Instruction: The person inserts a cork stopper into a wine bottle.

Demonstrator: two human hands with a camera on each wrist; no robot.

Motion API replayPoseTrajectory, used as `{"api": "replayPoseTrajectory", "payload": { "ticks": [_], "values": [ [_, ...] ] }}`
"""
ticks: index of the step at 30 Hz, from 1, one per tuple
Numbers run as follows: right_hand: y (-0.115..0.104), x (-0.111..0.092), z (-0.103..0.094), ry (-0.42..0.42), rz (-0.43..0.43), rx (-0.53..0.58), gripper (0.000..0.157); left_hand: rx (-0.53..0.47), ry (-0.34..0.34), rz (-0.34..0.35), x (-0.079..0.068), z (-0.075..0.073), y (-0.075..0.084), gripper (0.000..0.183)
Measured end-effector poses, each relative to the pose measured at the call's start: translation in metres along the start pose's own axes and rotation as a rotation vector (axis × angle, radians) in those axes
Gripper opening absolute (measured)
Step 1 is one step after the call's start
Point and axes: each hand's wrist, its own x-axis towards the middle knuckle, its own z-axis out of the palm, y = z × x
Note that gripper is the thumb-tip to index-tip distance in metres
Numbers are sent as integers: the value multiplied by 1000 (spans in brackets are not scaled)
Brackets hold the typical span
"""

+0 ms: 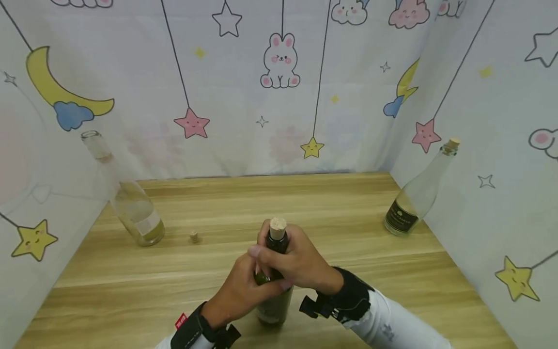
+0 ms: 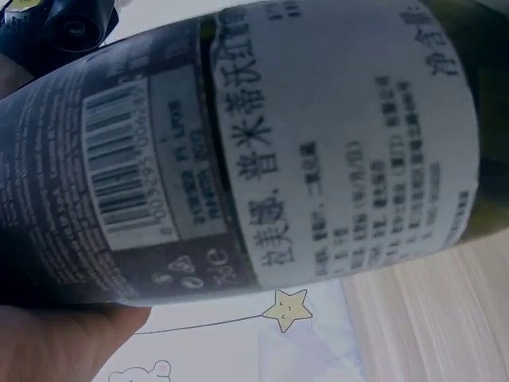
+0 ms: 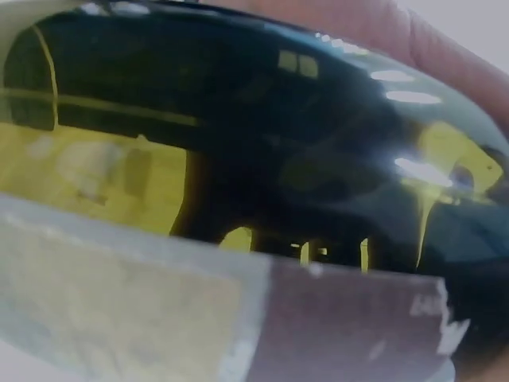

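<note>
Both hands grip a dark green wine bottle [image 1: 274, 308] near the middle front of the table. A cork [image 1: 278, 227] stands in its mouth, its upper part showing above the rim. My left hand [image 1: 241, 288] wraps the bottle's shoulder from the left, thumb across the front. Higher up, my right hand [image 1: 305, 261] holds the neck from the right, fingers curled around it and partly hidden. In the left wrist view, the bottle's white label [image 2: 350, 151] and dark barcode label [image 2: 119, 167] show. The right wrist view is filled by shiny green glass [image 3: 262, 159].
A clear bottle [image 1: 135, 208] with an open mouth stands at the left wall, and a small loose cork [image 1: 193, 237] lies beside it. At the right wall is a corked clear bottle [image 1: 418, 194] with a black label. Patterned cloth walls [image 1: 235, 97] enclose the wooden table [image 1: 348, 203].
</note>
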Motion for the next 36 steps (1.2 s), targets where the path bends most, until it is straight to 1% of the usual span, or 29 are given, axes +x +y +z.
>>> {"api": "replayPoseTrajectory", "payload": {
  "ticks": [1,4,5,7,10,11,12,14,15,18,21,25,27,32,33,36],
  "values": [
    [0,0,0,3,-6,-12,20,-9,-12,-14,0,-1,0,44],
    [-1,2,-1,-7,-19,-26,21,-4,-45,-41,1,-4,2,40],
    [-1,2,-2,-9,-16,-33,21,15,-56,-51,1,-5,3,48],
    [-2,2,-6,0,-18,-61,20,36,-76,-44,1,-7,2,55],
    [-6,-1,-16,51,-13,-114,17,42,-89,-50,-1,-12,0,71],
    [-10,-2,-22,81,-11,-136,17,37,-88,-58,-2,-14,0,75],
    [-13,-3,-27,116,-12,-161,17,20,-84,-60,-2,-16,-1,68],
    [-23,-7,-42,199,-5,-211,17,17,-71,-83,-2,-22,0,66],
    [-29,-10,-51,244,-2,-240,17,21,-65,-84,-2,-25,0,64],
    [-44,-20,-80,389,17,-302,18,47,-40,-92,-2,-33,0,60],
    [-57,-34,-112,526,15,-313,19,82,-13,-91,-3,-41,-1,60],
    [-72,-52,-154,725,-1,-294,21,117,27,-99,-6,-50,-2,59],
    [-77,-63,-176,811,7,-279,21,122,49,-112,-7,-53,-3,58],
    [-81,-94,-224,968,10,-185,19,126,87,-127,-10,-59,-4,56],
    [-81,-99,-231,997,4,-164,19,130,91,-126,-10,-60,-5,56],
    [-80,-111,-248,1081,-9,-148,20,140,106,-124,-10,-63,-6,56]
  ]
}}
